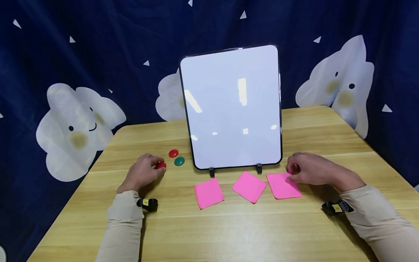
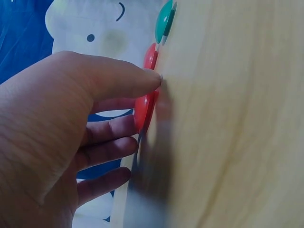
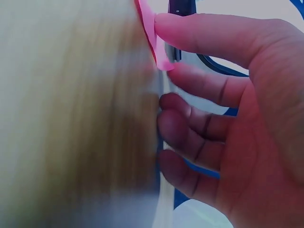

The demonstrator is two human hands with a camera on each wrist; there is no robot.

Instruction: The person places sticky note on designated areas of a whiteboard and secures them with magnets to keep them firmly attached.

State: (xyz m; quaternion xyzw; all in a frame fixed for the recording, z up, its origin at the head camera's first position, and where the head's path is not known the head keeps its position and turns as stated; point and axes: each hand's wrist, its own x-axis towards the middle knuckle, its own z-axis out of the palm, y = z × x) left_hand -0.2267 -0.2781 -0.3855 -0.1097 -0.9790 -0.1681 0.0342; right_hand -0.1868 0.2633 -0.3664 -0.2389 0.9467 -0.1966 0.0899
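Observation:
My left hand (image 1: 141, 171) is at the left of the table, thumb and forefinger bent around a red round magnet (image 1: 160, 165). In the left wrist view the thumb crosses the front of that magnet (image 2: 142, 111) and the fingers lie behind it. A second red magnet (image 1: 173, 153) and a green magnet (image 1: 179, 161) lie just beyond. On the other side, my right hand (image 1: 312, 169) pinches the upper right edge of the rightmost pink sticky note (image 1: 281, 187). The right wrist view has the thumb on the note (image 3: 149, 28) and the forefinger at its corner; the other fingers are curled.
A whiteboard (image 1: 229, 109) with a black frame stands at the table's back, held by two small black feet (image 1: 211, 172). Before it lie two more pink notes, the left note (image 1: 209, 193) and the middle note (image 1: 249, 187). A dark blue curtain (image 1: 209, 22) hangs behind.

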